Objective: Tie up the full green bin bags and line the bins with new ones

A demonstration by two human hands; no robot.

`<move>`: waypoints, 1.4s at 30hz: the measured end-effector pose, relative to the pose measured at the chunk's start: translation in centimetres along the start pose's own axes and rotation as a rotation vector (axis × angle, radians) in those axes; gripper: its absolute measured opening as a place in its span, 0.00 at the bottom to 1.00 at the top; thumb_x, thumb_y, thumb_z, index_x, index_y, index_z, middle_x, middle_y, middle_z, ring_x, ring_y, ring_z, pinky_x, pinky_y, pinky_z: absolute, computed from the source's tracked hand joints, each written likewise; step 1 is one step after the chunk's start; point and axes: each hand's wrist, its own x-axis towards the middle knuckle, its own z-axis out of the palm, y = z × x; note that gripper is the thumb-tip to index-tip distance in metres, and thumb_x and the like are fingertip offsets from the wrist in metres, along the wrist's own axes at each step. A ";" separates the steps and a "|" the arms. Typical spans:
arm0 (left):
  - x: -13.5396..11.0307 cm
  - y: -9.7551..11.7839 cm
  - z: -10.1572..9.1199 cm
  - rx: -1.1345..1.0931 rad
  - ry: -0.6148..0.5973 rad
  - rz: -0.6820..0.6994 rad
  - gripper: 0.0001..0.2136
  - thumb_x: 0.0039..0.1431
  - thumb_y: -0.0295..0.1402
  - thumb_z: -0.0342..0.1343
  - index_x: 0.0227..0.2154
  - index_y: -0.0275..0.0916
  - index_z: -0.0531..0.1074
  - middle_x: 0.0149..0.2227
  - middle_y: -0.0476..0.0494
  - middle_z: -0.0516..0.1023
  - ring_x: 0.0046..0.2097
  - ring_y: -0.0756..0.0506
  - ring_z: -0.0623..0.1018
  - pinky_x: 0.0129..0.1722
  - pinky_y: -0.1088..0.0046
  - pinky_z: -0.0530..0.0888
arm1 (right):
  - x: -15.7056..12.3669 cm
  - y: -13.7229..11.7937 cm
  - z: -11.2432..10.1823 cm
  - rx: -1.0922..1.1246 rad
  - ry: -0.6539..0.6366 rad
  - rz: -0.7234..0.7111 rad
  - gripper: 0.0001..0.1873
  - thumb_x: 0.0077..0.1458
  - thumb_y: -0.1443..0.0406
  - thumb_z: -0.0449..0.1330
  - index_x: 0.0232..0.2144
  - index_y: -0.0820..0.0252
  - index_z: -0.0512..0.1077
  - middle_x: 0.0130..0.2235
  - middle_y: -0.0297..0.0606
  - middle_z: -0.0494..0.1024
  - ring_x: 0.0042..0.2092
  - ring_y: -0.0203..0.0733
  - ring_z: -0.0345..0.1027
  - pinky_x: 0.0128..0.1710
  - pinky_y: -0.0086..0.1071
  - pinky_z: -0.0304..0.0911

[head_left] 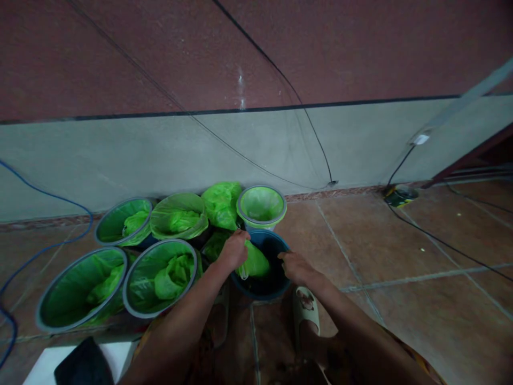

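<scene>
A maroon-and-grey wall (360,48) crossed the upper frame above a brown tiled floor (404,315). Below center, a blue plastic bin (264,294) held a green plastic bag (256,262); the left hand (234,250), reaching up from the bottom edge, clenched the bag, while the right hand (297,268) gripped the bin's right rim.

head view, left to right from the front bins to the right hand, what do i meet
Grey-rimmed bin with green liner → second grey-rimmed bin with green liner → left hand → green plastic bag → right hand
</scene>
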 end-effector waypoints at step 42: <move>0.3 2.5 3.3 -0.258 0.169 -0.148 0.26 0.56 0.28 0.53 0.59 0.31 0.61 0.58 0.30 0.69 0.51 0.42 0.76 0.54 0.64 0.71 | 1.1 -1.6 0.6 0.791 0.088 0.048 0.13 0.49 0.56 0.59 0.25 0.59 0.67 0.21 0.27 0.68 0.23 0.31 0.62 0.26 0.27 0.61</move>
